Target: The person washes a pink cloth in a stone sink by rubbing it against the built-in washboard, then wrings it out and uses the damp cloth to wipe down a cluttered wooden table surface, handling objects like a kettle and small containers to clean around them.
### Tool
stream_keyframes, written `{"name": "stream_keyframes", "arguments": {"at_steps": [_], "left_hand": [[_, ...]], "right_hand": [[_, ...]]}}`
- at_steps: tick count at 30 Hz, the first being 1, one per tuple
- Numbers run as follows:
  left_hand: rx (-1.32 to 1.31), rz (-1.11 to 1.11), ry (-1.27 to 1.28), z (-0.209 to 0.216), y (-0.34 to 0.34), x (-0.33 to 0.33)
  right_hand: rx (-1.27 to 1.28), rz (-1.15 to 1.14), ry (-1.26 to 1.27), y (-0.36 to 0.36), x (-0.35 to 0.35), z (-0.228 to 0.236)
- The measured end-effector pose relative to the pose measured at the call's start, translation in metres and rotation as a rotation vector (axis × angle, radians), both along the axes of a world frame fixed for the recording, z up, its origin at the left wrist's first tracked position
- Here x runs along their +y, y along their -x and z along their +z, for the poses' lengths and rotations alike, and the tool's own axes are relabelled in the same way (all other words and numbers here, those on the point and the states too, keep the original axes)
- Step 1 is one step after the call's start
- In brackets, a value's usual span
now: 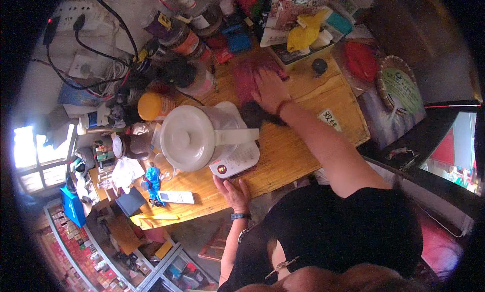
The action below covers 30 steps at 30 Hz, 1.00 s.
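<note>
A red-purple cloth lies bunched on the wooden table at the far side. My right hand reaches across and presses down on it, fingers over the fabric. Nearer to me, a clear electric kettle with a white lid and handle stands on its white base, whose red display is lit. My left hand is at the base's near edge, fingers apart; whether the fingertips touch the base is hard to tell. A black object, too dark to make out, lies beside the kettle below my right wrist.
Jars and bottles crowd the table's far left, near an orange-lidded jar. A white remote control lies at the near left edge. To the right are a small black cap and a round woven basket. Cables hang on the wall.
</note>
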<state>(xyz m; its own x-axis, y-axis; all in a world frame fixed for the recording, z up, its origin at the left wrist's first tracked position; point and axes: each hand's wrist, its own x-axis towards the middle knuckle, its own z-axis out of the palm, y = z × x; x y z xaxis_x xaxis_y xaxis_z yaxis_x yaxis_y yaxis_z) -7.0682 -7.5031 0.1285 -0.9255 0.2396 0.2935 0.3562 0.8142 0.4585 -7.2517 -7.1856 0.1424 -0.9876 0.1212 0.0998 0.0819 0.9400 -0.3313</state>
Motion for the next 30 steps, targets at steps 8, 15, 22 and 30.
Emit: {"name": "stream_keyframes", "arguments": {"at_steps": [8, 15, 22, 30], "left_hand": [[0.011, 0.004, -0.064, -0.001, 0.003, 0.002], [-0.020, 0.063, -0.004, -0.006, 0.001, -0.005], [0.059, -0.053, -0.178, 0.018, -0.021, 0.007], [-0.167, -0.824, -0.132, 0.103, 0.045, 0.204]], "right_hand": [[0.069, 0.027, -0.018, -0.026, 0.004, 0.018], [0.047, 0.274, 0.000, -0.082, -0.021, 0.014], [-0.022, 0.317, 0.219, -0.205, -0.011, 0.029], [-0.031, 0.225, 0.291, -0.250, 0.011, 0.021]]}}
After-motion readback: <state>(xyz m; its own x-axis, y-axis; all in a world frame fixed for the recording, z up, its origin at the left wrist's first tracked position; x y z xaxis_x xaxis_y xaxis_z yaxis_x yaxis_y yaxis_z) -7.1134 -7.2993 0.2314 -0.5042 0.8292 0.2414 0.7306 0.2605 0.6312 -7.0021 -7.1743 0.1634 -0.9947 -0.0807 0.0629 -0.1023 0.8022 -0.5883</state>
